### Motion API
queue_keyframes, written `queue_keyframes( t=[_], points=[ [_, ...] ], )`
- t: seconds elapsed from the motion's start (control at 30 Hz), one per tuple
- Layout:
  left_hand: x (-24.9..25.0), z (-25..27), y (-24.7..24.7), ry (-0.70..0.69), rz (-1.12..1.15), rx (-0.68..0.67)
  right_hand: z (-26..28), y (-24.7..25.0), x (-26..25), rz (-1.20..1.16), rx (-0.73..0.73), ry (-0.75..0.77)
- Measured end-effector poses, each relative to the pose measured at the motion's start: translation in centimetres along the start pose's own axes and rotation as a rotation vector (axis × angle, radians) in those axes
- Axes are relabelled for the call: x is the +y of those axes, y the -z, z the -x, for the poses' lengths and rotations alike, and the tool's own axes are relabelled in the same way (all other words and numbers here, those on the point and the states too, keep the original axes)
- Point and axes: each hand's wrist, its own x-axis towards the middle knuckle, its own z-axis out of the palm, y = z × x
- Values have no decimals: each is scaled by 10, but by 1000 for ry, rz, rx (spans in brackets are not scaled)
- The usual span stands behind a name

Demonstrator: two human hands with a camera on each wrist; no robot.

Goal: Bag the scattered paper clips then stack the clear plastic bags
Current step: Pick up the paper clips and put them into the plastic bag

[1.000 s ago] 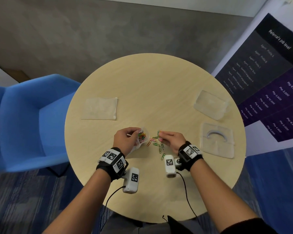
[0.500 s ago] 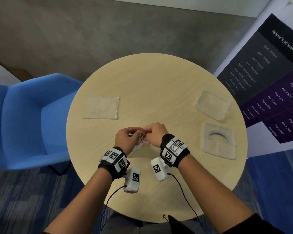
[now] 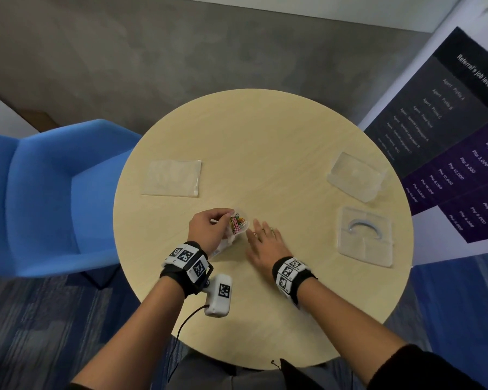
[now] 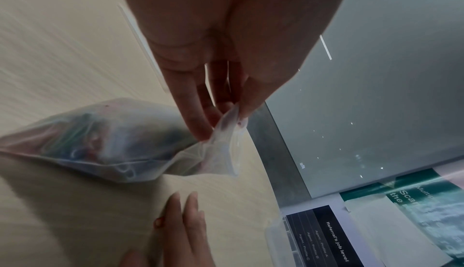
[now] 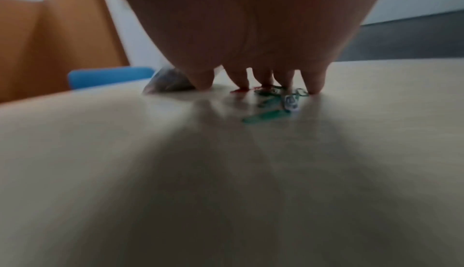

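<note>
Left hand (image 3: pixel 209 229): pinches the mouth of the clip bag (image 4: pixel 120 140) open, on the round table (image 3: pixel 265 130).
Right hand (image 3: pixel 265 240): flat, fingers spread over loose paper clips (image 5: pixel 273 100) just right of that bag.
Technique: likely rake clips together, keep the mouth wide.
Count: four clear bags; loose clips, a few.

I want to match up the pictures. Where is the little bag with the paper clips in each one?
Head: the clip bag is at table centre, pinched by the left hand.
Left wrist: the bag is lower left, under the fingers.
Right wrist: a blurry sliver, left of the fingertips.
Shared landmark: the round table.
</note>
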Motion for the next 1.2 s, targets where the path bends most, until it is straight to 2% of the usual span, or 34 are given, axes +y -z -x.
queue_keyframes(
  t=[0.13, 0.3, 0.43, 0.53, 0.57, 0.77, 0.9, 0.97, 1.03, 1.13, 1.2],
  points=[
    [1, 1, -3, 6, 26, 3, 21, -7, 16, 139, -12, 105],
    [0, 3, -3, 35, 62, 1, 52, -16, 33, 158, -47, 179],
    [5, 7, -5, 64, 127, -22, 55, -30, 38, 182, 94, 235],
    [7, 8, -6, 69, 132, -29, 51, -31, 38, 265, 239, 349],
    [8, 9, -7, 71, 136, -33, 49, -30, 37, 278, 246, 373],
    [12, 13, -10, 81, 166, -53, 25, -15, 23, 279, 114, 290],
    [12, 15, -11, 81, 143, -60, 20, 13, 4, 236, 154, 229],
    [12, 15, -11, 72, 115, -59, 14, 27, 7, 129, 115, 143],
    [13, 17, -11, 63, 86, -60, 8, 43, 17, -108, 156, 3],
    [12, 16, -12, 54, 56, -59, -3, 56, 41, -650, 334, -298],
    [12, 15, -14, 50, 46, -55, -2, 61, 50, -1169, 391, -468]
  ],
)
